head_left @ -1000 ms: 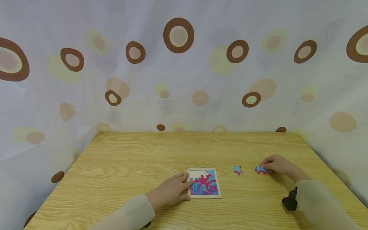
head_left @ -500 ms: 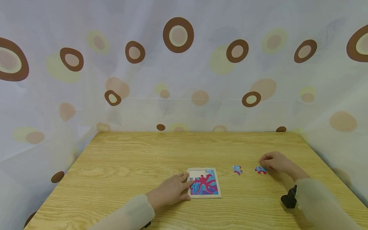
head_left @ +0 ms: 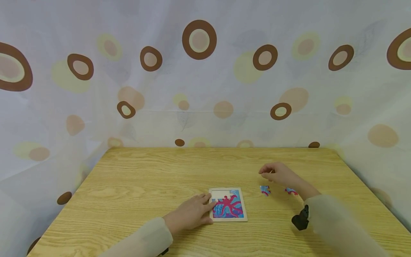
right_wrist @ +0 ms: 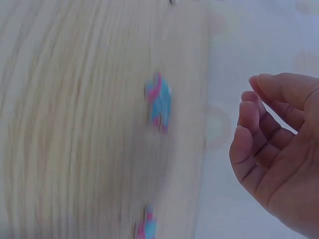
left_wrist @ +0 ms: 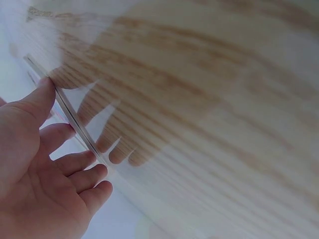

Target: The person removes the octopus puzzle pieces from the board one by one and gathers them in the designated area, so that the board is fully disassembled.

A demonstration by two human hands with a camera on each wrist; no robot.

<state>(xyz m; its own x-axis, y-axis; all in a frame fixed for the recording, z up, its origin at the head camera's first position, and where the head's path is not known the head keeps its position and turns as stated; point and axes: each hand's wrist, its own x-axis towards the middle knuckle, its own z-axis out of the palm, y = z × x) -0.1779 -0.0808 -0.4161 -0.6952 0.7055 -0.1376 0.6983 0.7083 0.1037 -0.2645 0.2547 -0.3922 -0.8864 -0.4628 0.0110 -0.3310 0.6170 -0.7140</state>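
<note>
Resting on the L side of the frame [head_left: 229, 220], the L hand [head_left: 191, 211] isn't clenched: fingers relaxed, thumb at the near corner, index reaching over the rim to the puzzle [head_left: 229, 208]. L wrist view: thumb + index tip touch the frame's edge, other fingers loosely bent; table shows the hand's reflection.

R hand [head_left: 277, 174] is free, nothing in grasp, raised over the table [head_left: 144, 171] w/ fingers loosely bent, thumb near the fingertips. It's nearest the L pc [head_left: 265, 190], fingertips just beyond it, not touching. R pc [head_left: 291, 191] lies a bit farther R, partly hidden by the wrist. Both blue w/ pink; blurred in R wrist view.

Frame lies flat, approx. mid-table, L of both pcs. Puzzle = pink octopus on blue/purple, w/ a pale bare patch [head_left: 221, 194] at far L.

Lt. sleeves [head_left: 343, 225], blk. device [head_left: 301, 218] at R wrist. Spotted curtain [head_left: 199, 89] behind + both sides.
</note>
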